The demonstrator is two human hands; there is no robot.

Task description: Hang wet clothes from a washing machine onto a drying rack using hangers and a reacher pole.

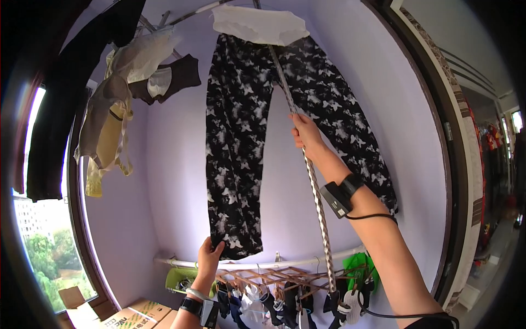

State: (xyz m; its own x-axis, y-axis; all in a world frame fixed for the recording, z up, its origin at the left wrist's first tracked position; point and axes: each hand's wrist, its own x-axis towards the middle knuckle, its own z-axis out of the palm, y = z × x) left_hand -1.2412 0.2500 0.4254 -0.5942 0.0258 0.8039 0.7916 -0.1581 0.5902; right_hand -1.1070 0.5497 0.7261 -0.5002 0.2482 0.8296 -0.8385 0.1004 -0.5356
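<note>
Black trousers (pixel 238 135) with a white butterfly-like print hang high in front of me, legs spread apart. My left hand (pixel 211 256) pinches the outer edge of the left trouser leg near its hem. In my right hand (pixel 306 133) is a long metallic pole (pixel 317 197) with a twisted pattern, gripped partway along. The pole slants up between the two legs, and its top is hidden behind a white garment (pixel 263 25) above the trousers' waist. Its dark lower end (pixel 333 286) reaches down to the small laundry.
A white wall rail (pixel 296 265) carries a wooden lattice rack (pixel 283 274), hung with socks and small laundry. A green basket (pixel 176 279) and green bag (pixel 353 265) flank it. Bras (pixel 102 119) and dark clothing (pixel 53 123) hang at left, near a window (pixel 45 246); cardboard boxes (pixel 135 314) stand below.
</note>
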